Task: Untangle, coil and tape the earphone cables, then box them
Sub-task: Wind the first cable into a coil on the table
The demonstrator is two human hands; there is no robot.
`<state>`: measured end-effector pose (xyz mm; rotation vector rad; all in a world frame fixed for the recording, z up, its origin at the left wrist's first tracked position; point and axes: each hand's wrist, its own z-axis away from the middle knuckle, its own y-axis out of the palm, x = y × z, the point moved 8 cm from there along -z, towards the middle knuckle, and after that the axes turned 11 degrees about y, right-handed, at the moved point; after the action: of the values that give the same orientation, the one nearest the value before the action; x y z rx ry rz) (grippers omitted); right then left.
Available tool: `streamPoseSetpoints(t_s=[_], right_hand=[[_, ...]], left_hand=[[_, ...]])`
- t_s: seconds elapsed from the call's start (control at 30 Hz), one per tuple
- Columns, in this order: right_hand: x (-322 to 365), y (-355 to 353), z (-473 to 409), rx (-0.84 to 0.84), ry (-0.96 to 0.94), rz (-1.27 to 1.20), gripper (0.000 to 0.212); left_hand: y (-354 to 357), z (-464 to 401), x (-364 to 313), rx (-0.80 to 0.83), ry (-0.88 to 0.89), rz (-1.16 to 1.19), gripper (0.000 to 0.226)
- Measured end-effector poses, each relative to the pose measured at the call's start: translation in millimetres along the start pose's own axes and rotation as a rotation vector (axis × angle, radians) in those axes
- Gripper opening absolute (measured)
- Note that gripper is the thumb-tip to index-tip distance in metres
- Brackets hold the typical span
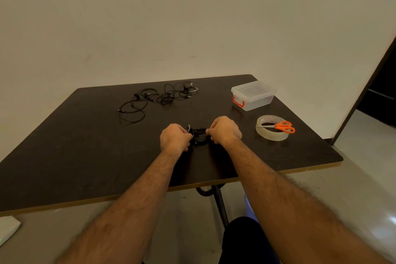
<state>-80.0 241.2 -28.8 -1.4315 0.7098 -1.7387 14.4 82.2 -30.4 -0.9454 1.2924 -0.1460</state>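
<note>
Earphone cables (158,97) lie in a loose black tangle at the far left of the dark table (85,156), near its far edge, with bare tabletop all around them and toward the near left edge. At the middle, the left hand (174,137) and right hand (225,130) face each other, fingers curled tight, each pinching one side of a small coiled cable (199,135) held just over the surface. The coil's details are hard to make out against the dark top. Farther right, a lidded clear box (254,95) stands by the far corner; nearer, orange scissors (282,127) rest across a tape roll (272,133), close to the right edge.
</note>
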Motion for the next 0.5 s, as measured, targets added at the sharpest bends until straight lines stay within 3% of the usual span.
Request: streamPoseSetpoints(t_s=[0.3,0.5], right_hand=[[11,2,-1,0.017,-0.026,0.112,0.028],[21,0,-2,-0.035,-0.055,0.203,0.015]], left_hand=[[4,-3,2,0.024,-0.026,0.026,0.011],[3,-3,3,0.02,-0.044,0.026,0.01]])
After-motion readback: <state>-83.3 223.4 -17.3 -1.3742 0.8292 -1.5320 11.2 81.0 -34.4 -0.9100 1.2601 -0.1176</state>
